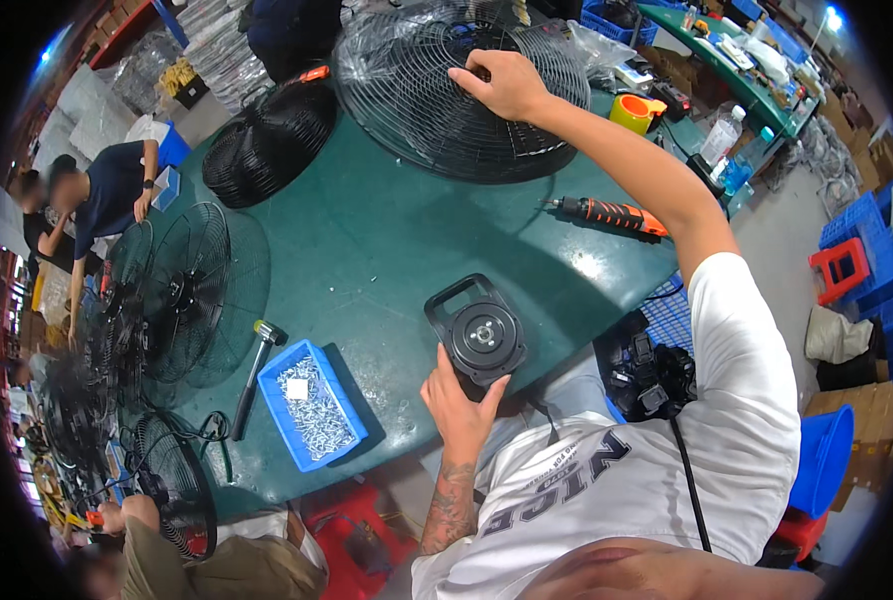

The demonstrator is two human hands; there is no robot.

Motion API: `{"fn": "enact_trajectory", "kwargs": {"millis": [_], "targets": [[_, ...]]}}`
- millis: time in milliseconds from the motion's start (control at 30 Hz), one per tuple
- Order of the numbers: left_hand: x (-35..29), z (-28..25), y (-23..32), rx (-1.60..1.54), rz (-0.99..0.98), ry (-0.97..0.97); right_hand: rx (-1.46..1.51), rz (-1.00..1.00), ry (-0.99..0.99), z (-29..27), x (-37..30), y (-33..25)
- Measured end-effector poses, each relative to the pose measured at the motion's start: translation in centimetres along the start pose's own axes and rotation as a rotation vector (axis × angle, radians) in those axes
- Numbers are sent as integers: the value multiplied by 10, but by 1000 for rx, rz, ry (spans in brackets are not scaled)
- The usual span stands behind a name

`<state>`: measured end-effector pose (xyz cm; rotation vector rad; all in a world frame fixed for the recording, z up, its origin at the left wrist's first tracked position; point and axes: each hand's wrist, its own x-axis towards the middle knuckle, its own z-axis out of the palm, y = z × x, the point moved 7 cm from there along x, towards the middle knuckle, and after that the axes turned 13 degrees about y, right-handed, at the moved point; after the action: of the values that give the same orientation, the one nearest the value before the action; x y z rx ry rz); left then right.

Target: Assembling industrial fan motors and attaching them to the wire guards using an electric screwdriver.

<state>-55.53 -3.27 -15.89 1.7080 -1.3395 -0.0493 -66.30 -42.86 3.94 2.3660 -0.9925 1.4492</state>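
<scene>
A round black housing with a loop handle (483, 335) rests at the table's near edge. My left hand (458, 405) grips its near rim between thumb and fingers. Across the table, my right hand (506, 85) reaches over a stack of large black wire fan grilles (436, 110). Its fingers curl down onto the wires near the centre, and their tips are partly hidden. An orange and black power screwdriver (611, 213) lies below my right forearm. Left of the housing stands a blue bin of screws (311, 405), with a small white square on the screws.
A hammer (256, 380) lies beside the bin. More fan grilles (191, 290) crowd the table's left side, where other people work. Another black grille stack (271, 140) sits at the far left. A yellow tape roll (636, 113) and bottles (723, 135) stand at the far right.
</scene>
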Motion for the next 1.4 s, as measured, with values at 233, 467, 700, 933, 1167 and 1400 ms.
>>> {"fn": "enact_trajectory", "kwargs": {"millis": [233, 467, 700, 933, 1167, 1400], "targets": [[4, -9, -7, -175, -103, 33, 942, 483, 25, -86, 7, -56], [49, -53, -14, -624, -309, 360, 2272, 799, -228, -136, -62, -124], [56, -78, -27, -1436, -728, 202, 2099, 1173, -308, -101, -164, -142], [7, -114, -33, -1065, -855, 176, 1747, 1223, -359, -136, -232, -48], [-14, -109, -54, -1002, -994, 99, 1499, 1367, -388, -122, -294, -36], [-7, -101, -64, -1003, -1016, 41, 1392, 1429, -414, -127, -331, -35]]}}
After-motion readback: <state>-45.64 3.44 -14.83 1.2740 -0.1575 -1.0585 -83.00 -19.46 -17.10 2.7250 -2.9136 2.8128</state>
